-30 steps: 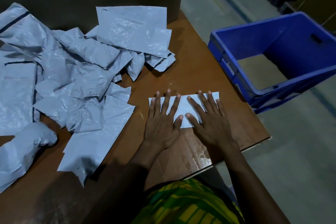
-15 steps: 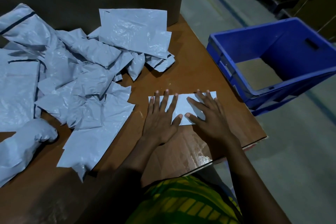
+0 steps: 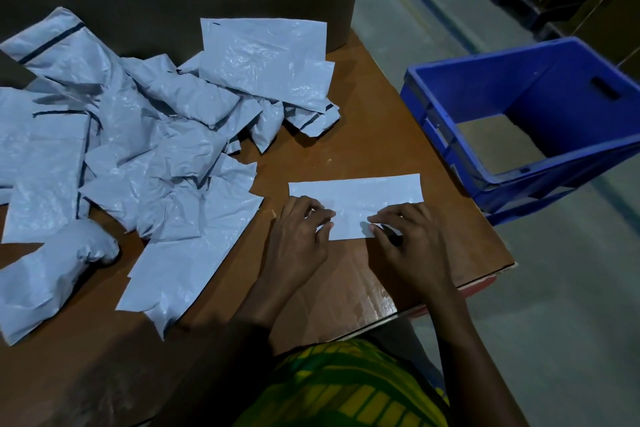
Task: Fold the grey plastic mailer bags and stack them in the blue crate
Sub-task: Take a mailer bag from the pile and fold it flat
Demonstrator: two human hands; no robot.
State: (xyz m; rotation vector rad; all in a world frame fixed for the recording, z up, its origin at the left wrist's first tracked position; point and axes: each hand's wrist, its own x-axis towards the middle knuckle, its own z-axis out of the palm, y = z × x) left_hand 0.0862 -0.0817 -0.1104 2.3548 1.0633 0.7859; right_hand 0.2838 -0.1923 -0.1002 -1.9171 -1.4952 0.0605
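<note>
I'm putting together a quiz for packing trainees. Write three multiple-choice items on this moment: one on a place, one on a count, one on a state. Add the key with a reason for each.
1. Where is the blue crate?
A. Beyond the table's right edge
B. On the table
C. On the person's lap

2. How many hands touch the folded mailer?
A. None
B. One
C. Two

3. How does the folded mailer lie?
A. Balled up
B. Flat on the table
C. Lifted in the air

Key:
1 A: the crate stands past the table's right edge, with none of it on the top.
2 C: the left hand and the right hand both pinch its near edge.
3 B: it shows as a flat rectangle on the brown top.
</note>
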